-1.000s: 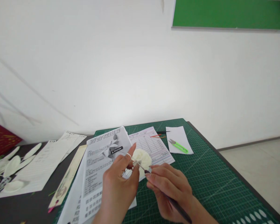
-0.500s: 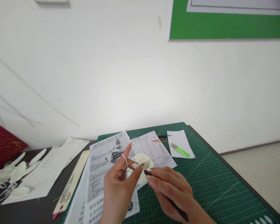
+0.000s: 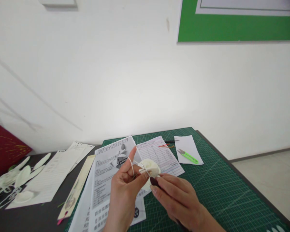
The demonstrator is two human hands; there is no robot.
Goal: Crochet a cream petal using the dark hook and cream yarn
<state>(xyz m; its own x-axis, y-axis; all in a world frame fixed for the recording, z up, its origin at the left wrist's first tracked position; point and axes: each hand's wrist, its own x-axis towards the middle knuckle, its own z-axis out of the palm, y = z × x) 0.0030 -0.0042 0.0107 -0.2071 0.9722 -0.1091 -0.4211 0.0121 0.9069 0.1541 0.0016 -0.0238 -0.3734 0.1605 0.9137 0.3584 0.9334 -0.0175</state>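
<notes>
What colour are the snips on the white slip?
Bright green snips, clearest in the head view.

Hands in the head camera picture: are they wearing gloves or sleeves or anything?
No gloves. The left hand and the right hand are both bare. No sleeve, watch or bracelet shows on either wrist, as far down as the bottom edge of the picture.

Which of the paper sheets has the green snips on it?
The small blank white sheet farthest right on the green cutting mat: the green snips lie on it. The other sheets are printed or lined.
</notes>
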